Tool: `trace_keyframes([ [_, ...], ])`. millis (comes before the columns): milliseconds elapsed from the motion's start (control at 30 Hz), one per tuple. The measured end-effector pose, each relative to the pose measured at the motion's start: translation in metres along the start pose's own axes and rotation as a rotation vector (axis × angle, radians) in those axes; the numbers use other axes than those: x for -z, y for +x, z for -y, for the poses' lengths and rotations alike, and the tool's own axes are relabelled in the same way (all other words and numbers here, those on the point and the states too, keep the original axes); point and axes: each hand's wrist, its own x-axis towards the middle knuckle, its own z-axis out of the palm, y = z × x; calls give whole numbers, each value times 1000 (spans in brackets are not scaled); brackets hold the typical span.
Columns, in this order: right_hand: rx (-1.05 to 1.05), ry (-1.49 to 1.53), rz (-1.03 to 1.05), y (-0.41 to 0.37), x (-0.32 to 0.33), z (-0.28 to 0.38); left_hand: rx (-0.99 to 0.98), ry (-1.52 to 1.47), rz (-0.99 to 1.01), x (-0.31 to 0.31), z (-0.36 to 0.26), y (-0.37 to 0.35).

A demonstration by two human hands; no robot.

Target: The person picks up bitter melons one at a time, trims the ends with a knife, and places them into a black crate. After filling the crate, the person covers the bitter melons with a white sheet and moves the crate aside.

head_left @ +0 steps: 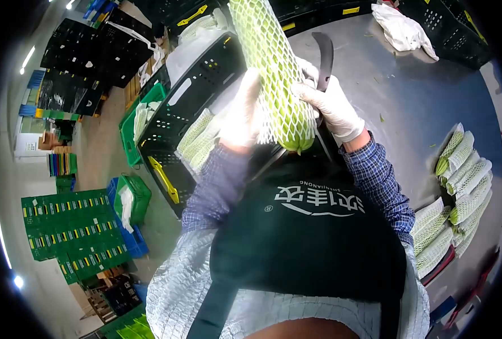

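A long pale green vegetable in a white foam net is held upright in front of my chest, its netted lower end hanging over the dark apron. On its left side my left hand, in a white glove and blurred, is pressed against the net. My right hand, also gloved, grips the vegetable's right side with thumb and fingers. A dark curved knife sticks up from between the fingers of that same hand. More netted vegetables lie in a black crate to the left.
Several netted vegetables lie in rows on the grey table at the right. A white cloth rests near the table's far edge, beside black crates. Green crates are stacked at the lower left.
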Motion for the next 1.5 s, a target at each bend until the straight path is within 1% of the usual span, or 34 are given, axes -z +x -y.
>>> trace_keyframes([
  [33,-2,0,-11,-1,1,-1,-73,63,-67,21,9,6],
  [100,-18,-65,-35,-5,2,3,-96,20,-126,32,18,12],
  [167,-27,-183,-52,-11,1,7,-4,-181,-102,31,21,4],
  [200,2,-232,-70,-10,4,1,0,-242,-105,40,26,2],
  [233,30,-282,-89,-9,7,-4,-30,-167,-178,40,28,-1],
  [267,82,-460,-154,-12,4,-5,-66,-93,-253,41,29,-5],
  [300,122,-639,-229,-15,0,-6,-106,14,-221,61,33,-6],
  [333,232,-648,-232,-14,0,-12,-145,118,-195,56,28,-4],
  [367,313,-709,-202,-16,3,-9,-156,68,-144,45,29,-7],
  [400,389,-769,-177,-17,9,-6,-9,-100,-3,30,17,-9],
  [433,403,-767,-238,-16,9,2,21,-97,85,22,13,-8],
  [467,484,-832,-293,-12,11,10,60,-96,169,19,12,-9],
  [500,540,-939,-282,-9,3,30,91,-84,170,20,13,-14],
  [567,603,-1038,-216,-2,-16,67,168,-96,169,20,14,-19],
  [633,690,-1127,-122,13,-22,80,170,-22,145,19,19,-19],
  [667,691,-1157,-80,19,-21,79,167,14,135,18,21,-18],
  [700,676,-1188,-49,20,-20,77,144,87,110,17,20,-16],
  [733,545,-1258,-50,16,-25,81,117,161,84,16,17,-15],
  [767,614,-1317,-110,14,-18,73,29,261,-7,10,15,-15],
  [800,617,-1484,-221,11,-19,62,-64,357,-100,4,14,-14],
  [867,911,-1491,-217,12,-3,40,-23,487,-93,26,12,-6],
  [933,728,-1604,-103,0,-16,50,-206,774,-183,8,10,1],
  [967,877,-1561,-74,0,-17,40,-280,848,-179,5,11,2],
  [1000,875,-1559,7,0,-20,36,-354,921,-173,-1,11,2],
  [1033,833,-1654,67,-2,-16,21,-362,676,-198,-16,14,5],
  [1067,785,-1748,129,-4,-11,9,-405,758,-247,-16,17,6],
  [1133,772,-1787,158,-6,-13,14,-490,918,-349,-14,19,9],
  [1167,764,-1804,177,-8,-12,17,-553,1231,-411,-14,17,7],
  [1200,757,-1796,178,-10,-11,18,-588,1294,-397,-5,17,7],
  [1267,757,-1771,179,-10,-10,19,-597,1201,-419,2,17,11],
  [1333,765,-1824,167,-11,-3,12,-734,1464,-459,3,11,17],
  [1367,752,-1830,167,-13,0,10,-692,1423,-498,-2,8,13],
  [1400,739,-1837,168,-16,2,9,-702,1477,-529,0,5,15],
  [1500,728,-1820,151,-20,4,13,-745,1569,-515,12,1,16],
])
